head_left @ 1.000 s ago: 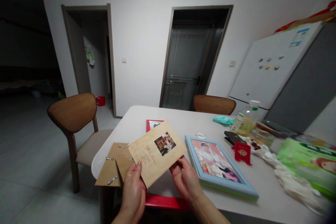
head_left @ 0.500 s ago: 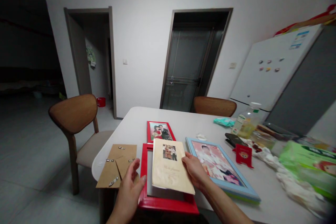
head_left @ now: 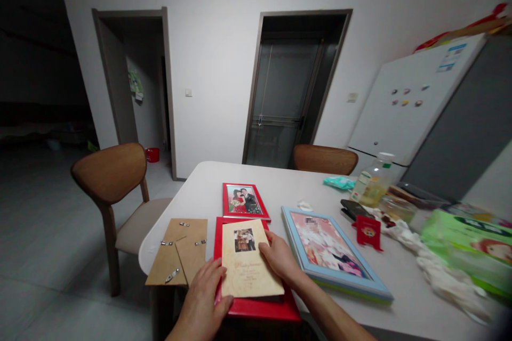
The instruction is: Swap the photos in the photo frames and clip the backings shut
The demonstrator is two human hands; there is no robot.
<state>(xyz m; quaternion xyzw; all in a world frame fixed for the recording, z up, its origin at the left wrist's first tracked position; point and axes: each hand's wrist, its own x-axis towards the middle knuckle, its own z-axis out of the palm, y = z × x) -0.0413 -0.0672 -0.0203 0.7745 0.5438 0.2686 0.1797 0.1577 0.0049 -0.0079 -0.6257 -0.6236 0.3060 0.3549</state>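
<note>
Laying the cream insert (head_left: 253, 277) into the near red frame (head_left: 264, 309) seems the step in hand; the next move likely calls for squaring its edges to the opening. The insert lies over the near red frame's middle, printed face up, its picture end toward the frame's far side, long axis running roughly with the frame's. The right hand's (head_left: 281, 260) fingers pinch the insert's right edge; the left hand's (head_left: 205, 293) fingers rest spread along the frame's left side.
</note>
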